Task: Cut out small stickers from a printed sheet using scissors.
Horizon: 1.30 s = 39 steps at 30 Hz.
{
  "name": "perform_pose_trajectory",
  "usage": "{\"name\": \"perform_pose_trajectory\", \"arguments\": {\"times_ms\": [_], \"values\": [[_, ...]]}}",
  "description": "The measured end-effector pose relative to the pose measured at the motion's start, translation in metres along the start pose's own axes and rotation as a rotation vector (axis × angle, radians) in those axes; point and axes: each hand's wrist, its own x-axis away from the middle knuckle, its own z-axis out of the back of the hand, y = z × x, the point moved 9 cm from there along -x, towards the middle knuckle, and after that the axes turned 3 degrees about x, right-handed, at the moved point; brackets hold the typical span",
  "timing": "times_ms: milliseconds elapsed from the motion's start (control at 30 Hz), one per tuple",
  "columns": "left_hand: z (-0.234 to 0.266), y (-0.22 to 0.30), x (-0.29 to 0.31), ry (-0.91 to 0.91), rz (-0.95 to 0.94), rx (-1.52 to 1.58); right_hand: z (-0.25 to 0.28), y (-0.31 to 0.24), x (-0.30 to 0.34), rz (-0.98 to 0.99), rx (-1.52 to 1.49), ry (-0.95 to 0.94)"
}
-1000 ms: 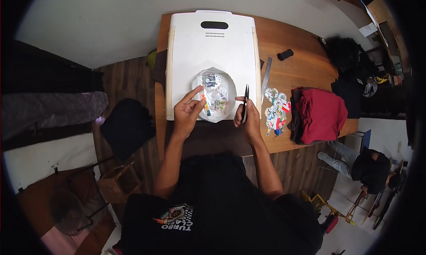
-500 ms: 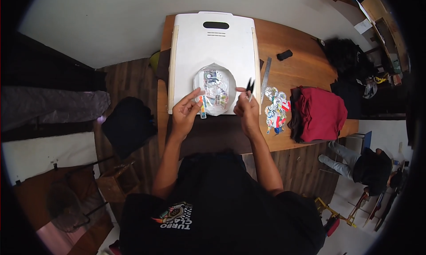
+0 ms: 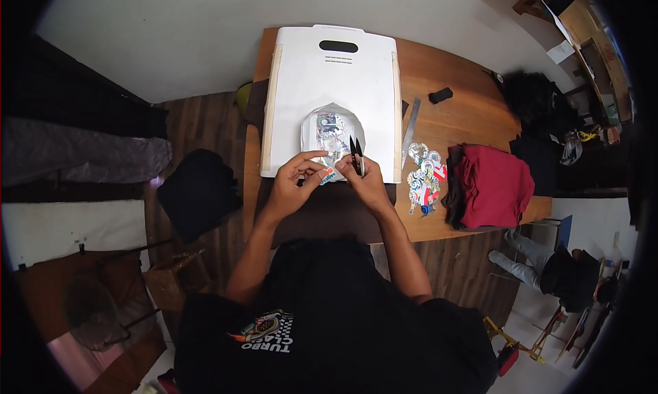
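By the near edge of the white bowl (image 3: 358, 125), your left grip (image 3: 293, 183) pinches a colourful strip (image 3: 327, 175); your right grip (image 3: 370, 186) holds black snips (image 3: 358, 151)

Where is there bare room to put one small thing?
The white board is bare between its slot and the white bowl; the wooden table, between the black item and red cloth. Crowded: the bowl's near edge, with left hand, right hand and scissors; left of the cloth, cut-outs.

Shirt (image 3: 329, 305) below board (image 3: 336, 82): white lettering (image 3: 271, 344), two lines, upside down. Sticker (image 3: 328, 174) at board's lower edge, sticker pile (image 3: 426, 178) right of board: print too small.
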Motion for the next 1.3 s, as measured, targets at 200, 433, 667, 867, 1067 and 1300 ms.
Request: {"name": "perform_pose_trajectory", "arguments": {"times_ms": [200, 433, 667, 867, 1067, 1300], "values": [[0.006, 0.012, 0.0, 0.142, -0.109, 0.092, 0.004, 0.011, 0.01, 0.038, -0.068, 0.111], [0.004, 0.028, 0.008, 0.172, -0.258, 0.042, 0.009, -0.004, 0.021, 0.139, -0.121, 0.293], [0.002, 0.039, 0.012, 0.227, -0.287, 0.001, 0.002, -0.019, 0.027, 0.188, -0.133, 0.295], [-0.004, 0.048, 0.012, 0.231, -0.241, 0.127, 0.003, -0.013, 0.027, 0.169, -0.2, 0.307], [0.0, 0.05, 0.017, 0.241, -0.245, 0.143, 0.002, -0.028, 0.032, 0.184, -0.189, 0.346], [0.004, 0.053, 0.021, 0.193, -0.234, 0.126, -0.001, -0.035, 0.039, 0.205, -0.182, 0.297]]}}
